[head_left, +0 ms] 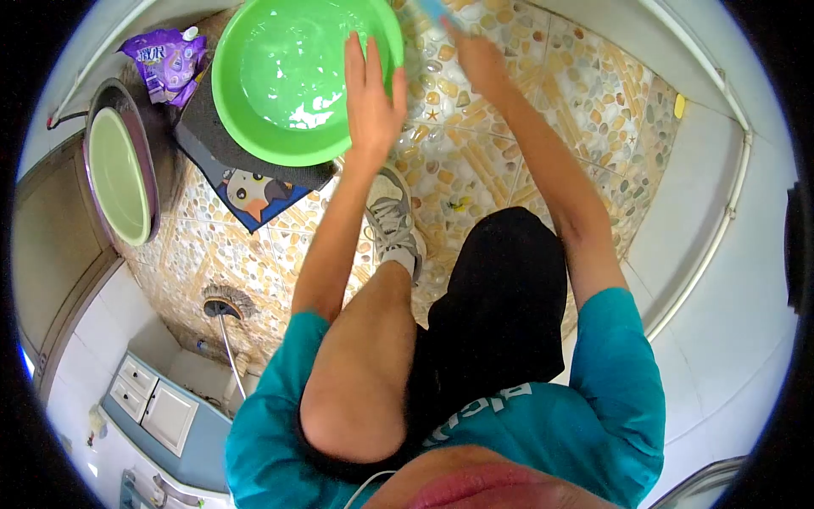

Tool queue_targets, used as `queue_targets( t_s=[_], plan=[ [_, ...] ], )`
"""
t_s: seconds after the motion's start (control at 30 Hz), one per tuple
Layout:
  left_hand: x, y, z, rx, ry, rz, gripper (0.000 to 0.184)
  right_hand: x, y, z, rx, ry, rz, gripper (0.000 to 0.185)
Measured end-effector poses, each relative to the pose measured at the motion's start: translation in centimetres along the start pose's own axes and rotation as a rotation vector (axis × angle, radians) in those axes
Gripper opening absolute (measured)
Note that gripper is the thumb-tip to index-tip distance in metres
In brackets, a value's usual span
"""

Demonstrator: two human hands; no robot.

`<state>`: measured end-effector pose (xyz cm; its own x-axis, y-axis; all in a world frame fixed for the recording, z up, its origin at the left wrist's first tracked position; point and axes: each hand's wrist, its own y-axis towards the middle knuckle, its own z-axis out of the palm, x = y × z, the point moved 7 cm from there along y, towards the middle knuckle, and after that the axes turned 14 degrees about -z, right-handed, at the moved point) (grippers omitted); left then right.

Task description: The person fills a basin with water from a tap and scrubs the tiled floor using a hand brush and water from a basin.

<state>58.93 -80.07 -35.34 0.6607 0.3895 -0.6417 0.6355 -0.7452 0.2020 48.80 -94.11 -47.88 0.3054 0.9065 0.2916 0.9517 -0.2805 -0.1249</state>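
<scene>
A bright green basin [222, 76] with clear water in it stands on the floor at the top. My left hand [373, 114] lies over its right side near the rim, fingers stretched out and thumb apart. To the right of the basin, my right hand [482, 66] is closed on a light-blue handle [434, 8]. The handle is blurred, and its far end is cut off by the top of the view, so its kind cannot be told.
A purple detergent bag [165, 64] lies left of the basin. Nested basins [119, 178] lean by the wall. A dark mat [203, 127] lies partly under the green basin. A broom [225, 304] rests lower left. White pipe [721, 229] runs along the right wall.
</scene>
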Motion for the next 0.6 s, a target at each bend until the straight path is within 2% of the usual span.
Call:
queue_targets(
  t_s=[0.07, 0.1, 0.13, 0.17, 0.2, 0.27, 0.33, 0.37, 0.43, 0.53, 0.6],
  plan=[
    [-0.6, -1.6, -0.2, 0.062, -0.049, -0.009, 0.043, -2.3, 1.0, -1.7, -0.172, 0.168, 0.28, 0.065],
    [-0.6, -2.2, 0.2, 0.063, -0.053, -0.014, 0.043, -1.4, 0.9, -0.4, -0.2, 0.114, 0.215, 0.067],
    [-1.1, -3.3, 1.1, 0.163, -0.094, 0.024, 0.041, -0.5, 0.4, 0.4, -0.186, 0.113, 0.214, 0.067],
    [-1.6, -4.0, 2.1, 0.258, -0.138, 0.07, 0.039, 0.7, 0.4, 1.1, -0.131, 0.073, 0.093, 0.068],
    [-1.9, -4.2, 2.6, 0.251, -0.147, 0.075, 0.039, 1.5, 0.8, 0.9, -0.083, 0.026, -0.027, 0.068],
    [-2.5, -5.0, 3.8, 0.311, -0.08, 0.119, 0.041, -0.6, 1.4, -0.2, -0.067, 0.072, 0.077, 0.07],
    [-2.1, -4.5, 4.6, 0.313, -0.064, 0.098, 0.041, -3.8, 0.2, -2.2, -0.245, -0.074, 0.145, 0.072],
    [-1.8, -4.6, 5.0, 0.328, -0.039, 0.066, 0.041, -5.3, -2.2, -0.8, -0.192, -0.078, 0.221, 0.073],
    [-1.1, -4.7, 6.1, 0.331, -0.02, 0.074, 0.042, -8.0, -9.0, -0.4, -0.265, 0.185, 0.458, 0.072],
    [-0.8, -3.5, 6.6, 0.346, -0.006, 0.053, 0.044, -8.7, -9.5, -0.8, -0.272, 0.199, 0.533, 0.068],
    [-1.3, -2.9, 7.6, 0.374, -0.033, 0.044, 0.044, -7.8, -5.1, 1.4, -0.189, 0.0, 0.492, 0.067]
  ],
)
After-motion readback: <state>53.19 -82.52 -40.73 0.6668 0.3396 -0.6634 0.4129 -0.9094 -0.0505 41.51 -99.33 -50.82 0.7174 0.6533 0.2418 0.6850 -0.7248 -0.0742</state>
